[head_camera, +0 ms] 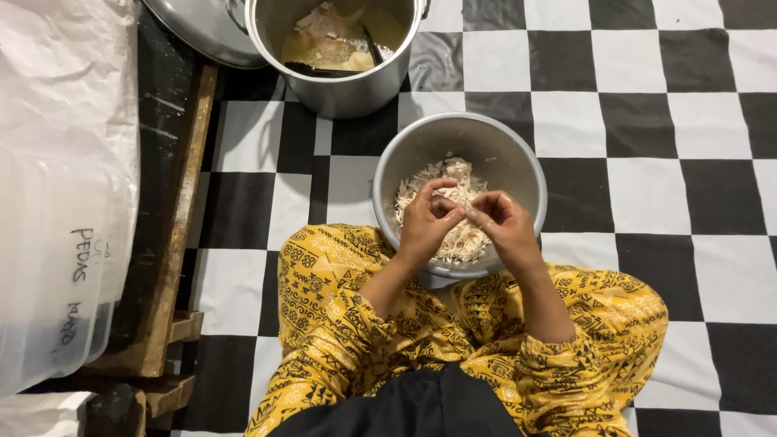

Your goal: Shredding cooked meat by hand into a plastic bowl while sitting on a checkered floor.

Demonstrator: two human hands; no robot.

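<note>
Yellow patterned trousers (340, 324) fill the bottom of the view, knees spread wide on the floor (647, 121), which is tiled in black and white checks and runs to the right and top edges; along the left lies a white plastic sack (65, 97) over a stack of clear tubs (48, 307) with handwriting on the side, and beside these a worn wooden beam (174, 243) runs up and down the picture.

At the top stands a steel pot (340, 89) holding pale broth and a piece of cooked meat, with a dark ladle resting inside; its lid (202, 32) leans just to the left of it, touching or nearly so.

Between the knees sits a round metal bowl (510, 154), partly filled with pale shredded meat (457, 182) heaped toward the near side.

Over the bowl the two hands meet; the left hand (425, 226) has its fingers curled in, thumb and fingertips pinched onto a small shred (463, 212); the right hand (506, 222) mirrors it, its grip likewise closed on the same shred from the other side, so the fingertips of both nearly touch above the heap; how much meat is between them cannot be told, since the fingers hide most of it.
</note>
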